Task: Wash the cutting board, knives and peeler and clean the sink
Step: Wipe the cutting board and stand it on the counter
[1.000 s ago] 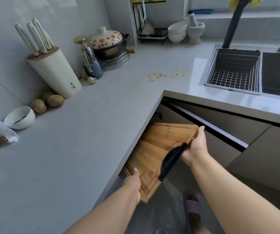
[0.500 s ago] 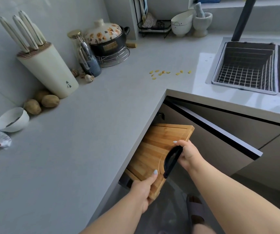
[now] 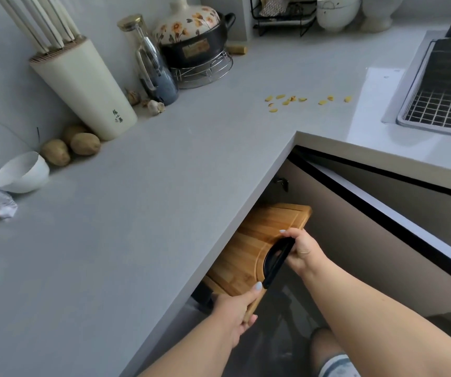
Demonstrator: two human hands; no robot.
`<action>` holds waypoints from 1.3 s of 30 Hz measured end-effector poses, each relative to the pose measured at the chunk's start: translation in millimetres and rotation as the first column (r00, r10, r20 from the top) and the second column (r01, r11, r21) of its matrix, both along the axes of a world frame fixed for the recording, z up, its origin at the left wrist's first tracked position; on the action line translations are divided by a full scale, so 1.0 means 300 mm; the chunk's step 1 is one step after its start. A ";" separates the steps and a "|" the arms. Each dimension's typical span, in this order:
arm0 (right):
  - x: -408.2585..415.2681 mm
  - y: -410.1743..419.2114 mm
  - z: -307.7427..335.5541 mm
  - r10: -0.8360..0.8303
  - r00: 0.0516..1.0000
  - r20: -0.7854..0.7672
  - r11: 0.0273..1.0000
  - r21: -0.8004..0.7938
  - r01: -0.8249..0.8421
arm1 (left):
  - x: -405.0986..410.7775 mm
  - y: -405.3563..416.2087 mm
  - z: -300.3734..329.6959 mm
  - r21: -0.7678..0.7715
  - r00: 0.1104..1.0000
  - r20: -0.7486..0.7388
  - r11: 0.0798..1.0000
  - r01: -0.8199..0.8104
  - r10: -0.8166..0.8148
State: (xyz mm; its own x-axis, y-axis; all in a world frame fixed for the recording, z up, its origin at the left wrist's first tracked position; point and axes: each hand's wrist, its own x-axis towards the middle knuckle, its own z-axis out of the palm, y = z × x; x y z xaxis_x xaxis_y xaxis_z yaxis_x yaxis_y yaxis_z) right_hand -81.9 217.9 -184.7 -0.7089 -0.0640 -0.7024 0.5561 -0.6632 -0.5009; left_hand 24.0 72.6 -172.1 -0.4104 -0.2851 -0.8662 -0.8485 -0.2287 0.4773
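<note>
A bamboo cutting board (image 3: 257,240) with a black handle (image 3: 276,261) is tilted below the countertop edge, partly hidden under it. My right hand (image 3: 301,250) grips the black handle. My left hand (image 3: 236,308) holds the board's near corner, thumb on top. A cream knife block (image 3: 88,88) with several pale-handled knives stands at the back left. The sink (image 3: 387,115) with a wire drying basket (image 3: 441,104) is at the far right.
Yellow peel scraps (image 3: 300,100) lie on the grey counter (image 3: 137,213) near the sink. Potatoes (image 3: 69,146), a white bowl (image 3: 21,172), garlic (image 3: 155,106), a glass bottle (image 3: 150,63) and a floral pot (image 3: 194,36) line the wall. An open cabinet door (image 3: 382,213) stands to the right.
The board has slid lower and further under the counter edge. My left hand has shifted from its side edge to the near corner, and my right hand has moved down with the handle.
</note>
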 end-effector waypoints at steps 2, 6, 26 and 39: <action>-0.023 0.000 -0.036 0.015 0.999 0.046 1.000 0.006 -0.015 | -0.020 0.006 -0.033 -0.020 1.000 0.001 0.999 -0.026 0.026; -0.078 -0.023 -0.097 0.085 0.992 0.094 0.995 0.045 -0.090 | -0.074 0.017 -0.013 0.117 0.985 0.093 0.981 -0.157 0.146; -0.252 -0.145 -0.326 0.213 0.966 0.147 0.962 0.142 -0.234 | -0.297 0.052 -0.223 0.168 0.876 -0.015 0.864 -0.474 0.483; -0.322 -0.237 -0.339 0.278 0.953 0.119 0.953 0.090 -0.289 | -0.407 -0.071 -0.333 0.244 0.840 -0.215 0.860 -0.448 0.499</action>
